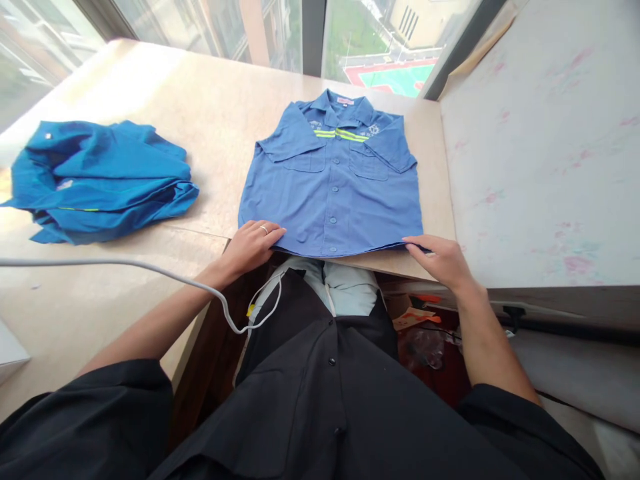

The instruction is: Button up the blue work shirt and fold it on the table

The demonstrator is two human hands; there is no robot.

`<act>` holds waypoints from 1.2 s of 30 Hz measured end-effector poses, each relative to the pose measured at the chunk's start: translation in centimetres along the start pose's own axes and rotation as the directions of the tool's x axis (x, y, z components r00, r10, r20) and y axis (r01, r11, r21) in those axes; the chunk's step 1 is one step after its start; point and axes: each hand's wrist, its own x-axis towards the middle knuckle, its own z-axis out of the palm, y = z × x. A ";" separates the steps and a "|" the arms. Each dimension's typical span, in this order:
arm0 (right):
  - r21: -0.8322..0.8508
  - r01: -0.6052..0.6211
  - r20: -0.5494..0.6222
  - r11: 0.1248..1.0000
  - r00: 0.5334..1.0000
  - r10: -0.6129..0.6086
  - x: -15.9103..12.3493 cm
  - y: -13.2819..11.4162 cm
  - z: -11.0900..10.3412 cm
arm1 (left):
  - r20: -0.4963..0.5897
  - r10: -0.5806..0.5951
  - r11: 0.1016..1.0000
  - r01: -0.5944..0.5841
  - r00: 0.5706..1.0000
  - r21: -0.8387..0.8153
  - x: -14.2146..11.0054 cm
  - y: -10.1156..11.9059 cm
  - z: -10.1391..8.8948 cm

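A blue short-sleeved work shirt [333,193] lies buttoned, front side up, its collar toward the window and its hem toward me. Yellow-green stripes cross its chest, and both sleeves rest folded inward over the front. At the hem's left corner my left hand [254,245], wearing a ring, is closed on the fabric with fingers on top. The thumb and fingers of my right hand [440,260] pinch the hem's right corner. Between the hands, the hem runs along the table's front edge.
A crumpled blue garment [110,180] lies on the pale table [220,100] at the left. A white cable [150,267] crosses above my left forearm. The papered wall [545,153] bounds the right side; windows [270,33] stand behind. Papers and plastic lie below, right.
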 end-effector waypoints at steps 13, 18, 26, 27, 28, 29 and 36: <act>0.085 -0.031 -0.035 0.996 0.999 0.034 4.1 -3.1 -5.8 | -0.009 -0.045 0.998 0.045 0.999 -0.040 1.7 -0.8 -9.1; 0.150 -0.029 0.054 0.988 0.998 0.021 5.0 -3.5 -7.4 | 0.049 0.010 0.999 -0.008 0.999 -0.039 2.7 -0.9 -11.7; 0.191 -0.011 0.075 0.982 0.997 -0.004 6.6 -4.5 -9.1 | 0.163 0.096 0.993 -0.082 0.982 -0.087 5.0 0.1 -16.4; 0.184 -0.005 0.068 0.983 0.998 -0.007 7.1 -4.6 -9.4 | 0.162 0.102 0.992 -0.088 0.981 -0.091 5.6 0.0 -16.9; 0.175 -0.001 0.065 0.984 0.998 -0.010 7.6 -4.7 -9.8 | 0.159 0.104 0.992 -0.090 0.982 -0.093 6.4 -0.2 -17.3; 0.167 0.000 0.068 0.986 0.998 -0.011 8.3 -4.7 -10.2 | 0.153 0.099 0.992 -0.086 0.983 -0.090 7.3 -0.5 -17.7; 0.133 -0.025 -0.010 0.991 1.000 0.026 14.2 -2.4 -12.3 | 0.075 -0.029 0.982 0.014 0.997 0.186 14.1 -2.2 -20.3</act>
